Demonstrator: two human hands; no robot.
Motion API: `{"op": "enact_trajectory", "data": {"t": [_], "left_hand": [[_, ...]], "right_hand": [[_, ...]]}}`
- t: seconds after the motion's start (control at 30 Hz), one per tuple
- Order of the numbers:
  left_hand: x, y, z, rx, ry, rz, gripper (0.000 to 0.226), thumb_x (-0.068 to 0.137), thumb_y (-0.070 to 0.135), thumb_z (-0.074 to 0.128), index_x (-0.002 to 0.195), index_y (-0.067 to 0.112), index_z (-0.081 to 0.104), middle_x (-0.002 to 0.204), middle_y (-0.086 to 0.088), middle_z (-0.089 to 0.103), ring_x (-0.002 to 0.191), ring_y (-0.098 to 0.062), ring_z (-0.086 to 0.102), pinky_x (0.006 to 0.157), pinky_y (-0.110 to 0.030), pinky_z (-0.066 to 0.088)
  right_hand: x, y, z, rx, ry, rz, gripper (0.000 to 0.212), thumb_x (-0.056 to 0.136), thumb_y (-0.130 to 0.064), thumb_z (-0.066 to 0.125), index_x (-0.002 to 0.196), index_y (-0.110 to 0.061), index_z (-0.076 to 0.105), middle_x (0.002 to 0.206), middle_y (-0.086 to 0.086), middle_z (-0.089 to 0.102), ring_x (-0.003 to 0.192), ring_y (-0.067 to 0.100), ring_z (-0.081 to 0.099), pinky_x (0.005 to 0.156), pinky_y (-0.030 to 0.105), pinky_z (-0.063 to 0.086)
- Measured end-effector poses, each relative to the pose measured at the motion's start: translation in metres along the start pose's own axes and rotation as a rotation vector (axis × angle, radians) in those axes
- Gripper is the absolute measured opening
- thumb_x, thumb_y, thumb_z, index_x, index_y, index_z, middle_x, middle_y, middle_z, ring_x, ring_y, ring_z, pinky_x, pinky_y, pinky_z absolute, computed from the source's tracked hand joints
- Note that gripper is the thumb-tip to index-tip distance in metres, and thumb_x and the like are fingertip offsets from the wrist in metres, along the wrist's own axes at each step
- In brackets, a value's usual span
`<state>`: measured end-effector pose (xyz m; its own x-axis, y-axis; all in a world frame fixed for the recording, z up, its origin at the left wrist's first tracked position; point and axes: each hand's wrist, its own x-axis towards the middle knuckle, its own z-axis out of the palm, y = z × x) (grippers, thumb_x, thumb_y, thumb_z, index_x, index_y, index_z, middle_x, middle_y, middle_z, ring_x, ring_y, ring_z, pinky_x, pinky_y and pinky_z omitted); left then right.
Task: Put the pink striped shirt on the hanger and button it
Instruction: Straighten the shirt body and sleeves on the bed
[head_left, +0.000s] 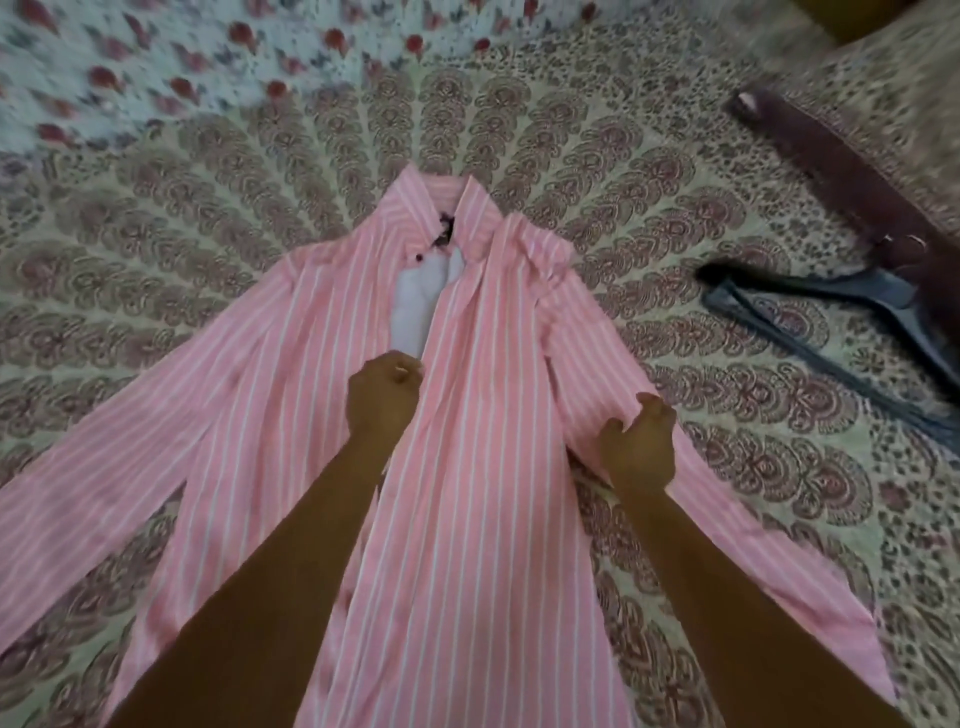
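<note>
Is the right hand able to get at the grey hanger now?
Probably yes: the right hand must first release the shirt, but the hanger lies to its right with only bedspread between.

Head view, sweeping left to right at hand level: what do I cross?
Outstretched sleeve of the pink striped shirt → left hand → right hand → grey hanger. The dark belt overlaps the hanger, so it is left out.
</note>
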<state>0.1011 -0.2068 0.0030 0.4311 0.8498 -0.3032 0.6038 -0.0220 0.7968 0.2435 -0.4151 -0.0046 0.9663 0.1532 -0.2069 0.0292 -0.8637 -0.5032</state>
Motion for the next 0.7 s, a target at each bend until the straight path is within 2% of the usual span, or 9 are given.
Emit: {"op": "enact_trajectory", "data": {"t": [0.07, 0.13, 0.2, 0.27, 0.37, 0.47, 0.53, 0.63, 0.7], "left_hand": [[0.03, 0.014, 0.018, -0.083, 0.074, -0.026, 0.013, 0.08, 0.011, 0.058, 0.085, 0.019, 0.068, 0.094, -0.017, 0.069, 0.078, -0.038, 0.067, 0.076, -0.048, 0.056], [0.062, 0.029, 0.037, -0.174, 0.13, -0.1, 0.02, 0.084, 0.016, 0.061, 0.103, 0.009, 0.063, 0.097, -0.014, 0.065, 0.076, -0.037, 0.067, 0.077, -0.047, 0.056], [0.092, 0.042, 0.05, -0.229, 0.129, -0.19, 0.038, 0.08, 0.033, 0.064, 0.109, 0.009, 0.059, 0.099, -0.009, 0.063, 0.081, -0.036, 0.067, 0.081, -0.047, 0.055], [0.119, 0.049, 0.061, -0.145, 0.04, -0.242, 0.051, 0.076, 0.046, 0.06, 0.108, 0.007, 0.059, 0.097, -0.013, 0.066, 0.087, -0.033, 0.066, 0.081, -0.043, 0.055], [0.139, 0.064, 0.08, -0.042, -0.086, -0.228, 0.041, 0.084, 0.038, 0.062, 0.095, -0.002, 0.06, 0.063, -0.014, 0.056, 0.061, -0.027, 0.059, 0.056, -0.029, 0.046], [0.153, 0.071, 0.083, -0.02, 0.006, -0.16, 0.037, 0.079, 0.025, 0.07, 0.101, -0.004, 0.061, 0.08, -0.026, 0.063, 0.069, -0.027, 0.06, 0.058, -0.03, 0.046], [0.158, 0.068, 0.071, -0.115, 0.15, -0.137, 0.021, 0.074, 0.025, 0.073, 0.087, 0.01, 0.066, 0.071, -0.013, 0.064, 0.062, -0.021, 0.057, 0.053, -0.023, 0.04], [0.162, 0.063, 0.061, -0.087, 0.228, -0.112, 0.015, 0.075, 0.02, 0.068, 0.089, 0.015, 0.066, 0.078, 0.0, 0.061, 0.075, -0.018, 0.056, 0.065, -0.02, 0.039], [0.165, 0.06, 0.059, 0.05, 0.223, -0.073, 0.024, 0.077, 0.016, 0.063, 0.101, 0.012, 0.064, 0.095, -0.002, 0.064, 0.088, -0.019, 0.058, 0.076, -0.022, 0.043]], "right_hand": [[0.026, 0.0, 0.007, -0.022, -0.1, 0.024, 0.046, 0.089, -0.01, 0.049, 0.132, -0.003, 0.036, 0.136, 0.02, 0.034, 0.102, 0.043, 0.055, 0.08, 0.043, 0.044], [0.046, 0.003, 0.016, -0.053, -0.187, 0.016, 0.046, 0.088, -0.013, 0.052, 0.129, 0.0, 0.035, 0.134, 0.024, 0.032, 0.101, 0.045, 0.055, 0.079, 0.042, 0.045], [0.059, 0.007, 0.023, -0.07, -0.213, -0.015, 0.039, 0.087, -0.013, 0.053, 0.121, 0.002, 0.04, 0.122, 0.025, 0.045, 0.096, 0.041, 0.058, 0.07, 0.034, 0.042], [0.072, 0.005, 0.027, -0.083, -0.209, -0.024, 0.022, 0.089, -0.01, 0.05, 0.107, 0.002, 0.05, 0.103, 0.021, 0.059, 0.092, 0.036, 0.061, 0.067, 0.029, 0.038], [0.096, -0.001, 0.027, -0.098, -0.167, -0.031, 0.013, 0.086, -0.004, 0.049, 0.093, 0.003, 0.058, 0.093, 0.02, 0.064, 0.086, 0.033, 0.062, 0.068, 0.032, 0.043], [0.127, -0.004, 0.015, -0.031, 0.013, -0.023, 0.022, 0.085, -0.008, 0.045, 0.092, 0.007, 0.059, 0.094, 0.025, 0.061, 0.08, 0.032, 0.06, 0.06, 0.026, 0.037], [0.144, -0.004, 0.011, -0.069, 0.012, -0.062, 0.03, 0.087, -0.02, 0.045, 0.098, 0.005, 0.058, 0.102, 0.025, 0.058, 0.087, 0.032, 0.057, 0.064, 0.027, 0.038], [0.142, -0.008, 0.022, -0.076, -0.208, -0.101, 0.053, 0.077, -0.051, 0.056, 0.101, -0.004, 0.051, 0.098, 0.02, 0.059, 0.083, 0.031, 0.061, 0.076, 0.038, 0.049], [0.13, -0.011, 0.031, -0.139, -0.244, -0.172, 0.043, 0.082, -0.044, 0.056, 0.102, -0.007, 0.049, 0.094, 0.019, 0.062, 0.083, 0.034, 0.063, 0.074, 0.041, 0.05]]}}
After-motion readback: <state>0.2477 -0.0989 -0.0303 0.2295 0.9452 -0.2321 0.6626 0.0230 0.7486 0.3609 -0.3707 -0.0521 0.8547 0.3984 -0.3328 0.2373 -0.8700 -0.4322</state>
